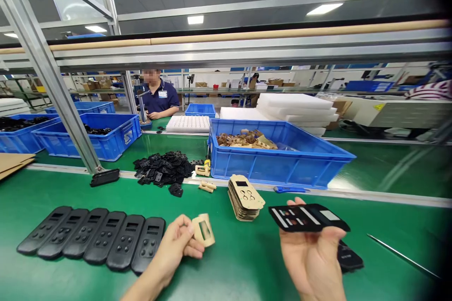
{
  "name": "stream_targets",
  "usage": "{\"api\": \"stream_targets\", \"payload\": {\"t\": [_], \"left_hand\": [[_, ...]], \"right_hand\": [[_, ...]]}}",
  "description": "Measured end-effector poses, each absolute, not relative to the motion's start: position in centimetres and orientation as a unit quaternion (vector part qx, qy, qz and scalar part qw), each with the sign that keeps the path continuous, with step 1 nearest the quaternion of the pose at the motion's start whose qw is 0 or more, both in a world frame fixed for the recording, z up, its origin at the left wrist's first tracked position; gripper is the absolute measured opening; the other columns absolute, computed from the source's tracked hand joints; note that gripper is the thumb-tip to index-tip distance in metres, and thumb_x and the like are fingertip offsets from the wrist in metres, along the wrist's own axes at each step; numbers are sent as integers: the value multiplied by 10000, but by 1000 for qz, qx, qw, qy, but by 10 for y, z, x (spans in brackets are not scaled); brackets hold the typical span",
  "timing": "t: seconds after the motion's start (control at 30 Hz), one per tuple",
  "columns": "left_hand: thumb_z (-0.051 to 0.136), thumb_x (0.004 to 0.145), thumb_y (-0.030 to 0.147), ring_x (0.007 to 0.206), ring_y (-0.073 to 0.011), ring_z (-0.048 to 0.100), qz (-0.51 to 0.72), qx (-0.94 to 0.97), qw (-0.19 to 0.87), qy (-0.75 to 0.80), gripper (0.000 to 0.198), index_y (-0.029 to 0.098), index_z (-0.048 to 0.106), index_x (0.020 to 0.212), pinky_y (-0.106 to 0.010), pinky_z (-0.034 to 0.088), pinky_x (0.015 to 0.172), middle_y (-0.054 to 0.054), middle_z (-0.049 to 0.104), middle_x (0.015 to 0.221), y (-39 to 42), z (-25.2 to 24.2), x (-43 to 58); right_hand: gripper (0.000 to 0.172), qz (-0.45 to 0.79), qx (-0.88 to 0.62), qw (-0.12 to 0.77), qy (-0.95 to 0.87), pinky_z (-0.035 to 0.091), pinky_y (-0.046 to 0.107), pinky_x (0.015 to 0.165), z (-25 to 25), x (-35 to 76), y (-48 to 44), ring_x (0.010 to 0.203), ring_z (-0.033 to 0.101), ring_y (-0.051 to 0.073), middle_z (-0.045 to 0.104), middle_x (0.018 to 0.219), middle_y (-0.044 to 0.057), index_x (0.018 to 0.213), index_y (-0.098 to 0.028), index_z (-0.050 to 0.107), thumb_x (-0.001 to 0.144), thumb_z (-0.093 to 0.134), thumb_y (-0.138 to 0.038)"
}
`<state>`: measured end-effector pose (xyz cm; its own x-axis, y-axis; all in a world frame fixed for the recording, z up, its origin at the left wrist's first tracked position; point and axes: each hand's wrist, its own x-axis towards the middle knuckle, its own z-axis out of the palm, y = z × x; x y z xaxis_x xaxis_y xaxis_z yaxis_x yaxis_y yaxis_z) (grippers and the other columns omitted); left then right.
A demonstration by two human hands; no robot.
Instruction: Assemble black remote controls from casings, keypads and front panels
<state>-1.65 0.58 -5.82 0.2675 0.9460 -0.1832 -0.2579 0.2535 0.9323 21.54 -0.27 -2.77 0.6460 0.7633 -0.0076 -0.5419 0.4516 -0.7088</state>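
My left hand (178,240) pinches a small beige plastic frame (204,231) with a rectangular opening. My right hand (312,249) grips a thin black plate (307,217) by its edges, tilted above the bench, with white strips and a pale rectangle on its face. Behind my right wrist lies another black part (349,256), partly hidden. Between the hands and farther back stands a stack of beige plates (245,197) with a window and round holes. Left of my left hand, several black housings (118,240) with buttons lie side by side in a row.
A blue bin (282,167) of brown and beige parts stands behind the stack. Left of it are a pile of black pieces (164,168) and two beige parts (207,186). A blue cutter (291,189) and a metal rod (402,255) lie right. A co-worker (160,96) sits opposite.
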Motion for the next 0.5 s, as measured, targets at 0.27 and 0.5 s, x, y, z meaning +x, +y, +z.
{"api": "stream_targets", "payload": {"t": [0.27,0.5], "left_hand": [[495,834,349,1249,-341,466,266,749,292,533,665,89,325,1422,-461,443,963,-218,229,1520,37,-30,-43],[684,674,318,1327,-533,222,137,710,127,679,627,128,585,1263,-642,92,1057,-240,423,1417,-20,-48,-72]], "right_hand": [[458,531,-323,756,-204,536,242,675,-48,190,-10,939,618,170,656,1178,56,1158,-228,632,777,676,-480],[515,572,-326,711,-246,537,256,662,-51,180,-17,991,600,211,660,1174,67,1150,-243,644,729,692,-534]]}}
